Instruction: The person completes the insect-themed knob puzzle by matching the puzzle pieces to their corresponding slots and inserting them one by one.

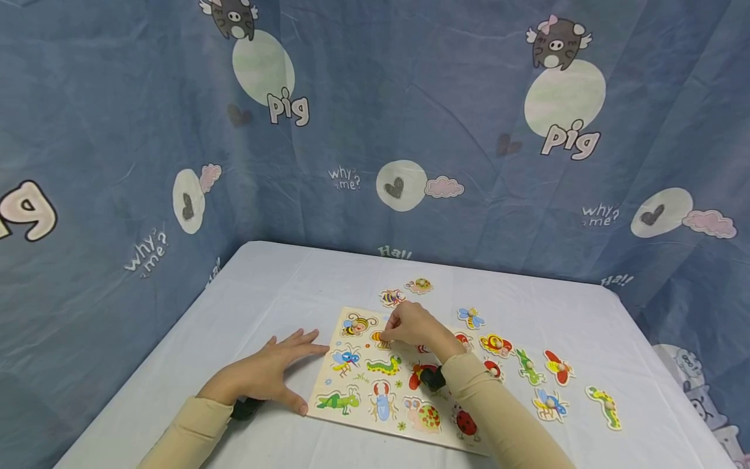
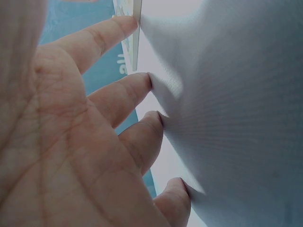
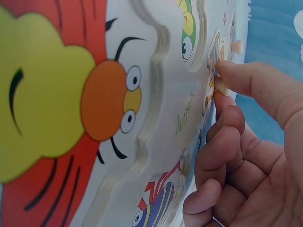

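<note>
My right hand (image 1: 418, 327) is over the upper middle of a wooden insect puzzle board (image 1: 363, 420). Thumb and index finger pinch the small wooden knob (image 3: 221, 86) of an orange-and-yellow striped insect puzzle piece (image 1: 379, 339), close over the board; the other fingers curl below. Part of the piece is hidden by the fingertips. At the board's left side, my left hand (image 1: 266, 368) rests with fingers spread on the white table. Its index fingertip touches the board's edge (image 2: 137, 38), and its thumb lies by the near left corner. A bee picture (image 1: 356, 324) fills the board's far left corner.
Loose knobbed pieces lie beyond and right of the board: a bee (image 1: 391, 298), a snail (image 1: 420, 285), a dragonfly (image 1: 471, 318), a butterfly (image 1: 496, 345), a grasshopper (image 1: 529, 367), a mosquito (image 1: 549, 405), a caterpillar (image 1: 605, 407) and others. A blue curtain (image 1: 328, 215) hangs behind the white table (image 1: 246, 299).
</note>
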Motion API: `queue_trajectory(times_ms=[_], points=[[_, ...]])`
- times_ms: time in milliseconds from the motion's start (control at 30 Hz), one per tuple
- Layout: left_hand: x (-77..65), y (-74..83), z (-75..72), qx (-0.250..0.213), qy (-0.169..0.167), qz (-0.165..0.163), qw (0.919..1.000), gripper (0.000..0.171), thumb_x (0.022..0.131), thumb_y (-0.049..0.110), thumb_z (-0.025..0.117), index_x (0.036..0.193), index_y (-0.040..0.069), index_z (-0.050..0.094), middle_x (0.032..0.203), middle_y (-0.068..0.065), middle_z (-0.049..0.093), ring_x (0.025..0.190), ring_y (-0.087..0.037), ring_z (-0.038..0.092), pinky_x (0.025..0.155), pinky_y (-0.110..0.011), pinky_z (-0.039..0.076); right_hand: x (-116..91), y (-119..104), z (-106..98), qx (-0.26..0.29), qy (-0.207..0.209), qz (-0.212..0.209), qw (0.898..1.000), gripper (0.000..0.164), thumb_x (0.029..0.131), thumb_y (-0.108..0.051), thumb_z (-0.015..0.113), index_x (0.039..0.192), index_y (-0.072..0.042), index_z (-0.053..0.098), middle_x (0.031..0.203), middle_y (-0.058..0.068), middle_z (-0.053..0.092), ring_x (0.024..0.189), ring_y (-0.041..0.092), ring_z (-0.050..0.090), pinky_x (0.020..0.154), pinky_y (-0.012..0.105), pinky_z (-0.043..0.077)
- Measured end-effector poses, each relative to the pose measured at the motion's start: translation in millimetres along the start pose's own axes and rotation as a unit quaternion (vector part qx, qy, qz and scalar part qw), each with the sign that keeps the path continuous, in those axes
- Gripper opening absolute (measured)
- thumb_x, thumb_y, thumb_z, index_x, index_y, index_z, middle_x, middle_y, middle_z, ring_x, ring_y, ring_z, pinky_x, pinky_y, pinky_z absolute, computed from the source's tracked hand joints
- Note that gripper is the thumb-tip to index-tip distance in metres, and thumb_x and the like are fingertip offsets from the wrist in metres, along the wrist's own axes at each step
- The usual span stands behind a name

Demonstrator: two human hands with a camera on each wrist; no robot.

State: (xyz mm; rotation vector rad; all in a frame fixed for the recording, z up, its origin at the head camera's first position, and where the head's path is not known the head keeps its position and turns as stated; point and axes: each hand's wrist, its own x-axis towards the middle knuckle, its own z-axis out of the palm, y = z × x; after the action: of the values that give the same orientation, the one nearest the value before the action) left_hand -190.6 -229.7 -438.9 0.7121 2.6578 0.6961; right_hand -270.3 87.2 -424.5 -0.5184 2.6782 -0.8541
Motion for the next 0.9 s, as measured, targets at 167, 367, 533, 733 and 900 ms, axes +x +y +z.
queue_trajectory(times_ms=[167,367,533,733,900], points=[[0.0,0.3,-0.4,-0.004,-0.002,0.002,1.0,0.105,0.057,0.061,0.089,0.15,0.033,0.047,0.168,-0.007,0.023,0.156,-0.041,0.011,0.114,-0.078,0.003,0.2,1.8,0.7,-0.001,-0.001,0.006,1.0,0.018,0.087,-0.029,0.079,0.076,-0.016,0.073,0.071,-0.004,0.067,0.061,0.011,0.051,0.056,0.024,0.043],[0.8,2.2,-1.1,-0.007,-0.004,0.003,1.0,0.105,0.057,0.06,0.089,0.15,0.033,0.046,0.168,-0.007,0.023,0.156,-0.041,0.011,0.114,-0.078,0.002,-1.9,2.0,-0.5,0.007,0.003,0.004,1.0,0.018,0.087,-0.028,0.079,0.076,-0.015,0.073,0.072,-0.004,0.067,0.06,0.011,0.051,0.055,0.023,0.042],[1.4,4.6,-2.8,-0.004,-0.003,0.0,1.0,0.105,0.057,0.06,0.09,0.149,0.032,0.047,0.168,-0.008,0.023,0.156,-0.04,0.011,0.115,-0.078,0.002,-2.8,2.0,-2.0,0.015,0.001,0.002,1.0,0.017,0.087,-0.028,0.079,0.078,-0.015,0.074,0.073,-0.003,0.068,0.06,0.012,0.05,0.055,0.024,0.041],[1.1,4.3,-2.5,-0.006,-0.003,0.0,1.0,0.106,0.057,0.06,0.09,0.15,0.031,0.047,0.168,-0.008,0.023,0.156,-0.041,0.011,0.114,-0.078,0.002,-2.7,2.1,-1.9,0.014,-0.002,0.002,1.0,0.018,0.088,-0.028,0.079,0.078,-0.014,0.074,0.073,-0.003,0.068,0.061,0.012,0.05,0.055,0.024,0.042],[-0.6,4.8,-2.5,-0.012,-0.004,-0.002,0.9999,0.105,0.058,0.059,0.09,0.149,0.032,0.047,0.168,-0.008,0.023,0.156,-0.041,0.01,0.114,-0.078,0.001,-0.4,3.1,0.0,0.01,-0.005,-0.002,1.0,0.018,0.088,-0.029,0.078,0.076,-0.016,0.074,0.072,-0.003,0.067,0.058,0.012,0.048,0.052,0.024,0.04]])
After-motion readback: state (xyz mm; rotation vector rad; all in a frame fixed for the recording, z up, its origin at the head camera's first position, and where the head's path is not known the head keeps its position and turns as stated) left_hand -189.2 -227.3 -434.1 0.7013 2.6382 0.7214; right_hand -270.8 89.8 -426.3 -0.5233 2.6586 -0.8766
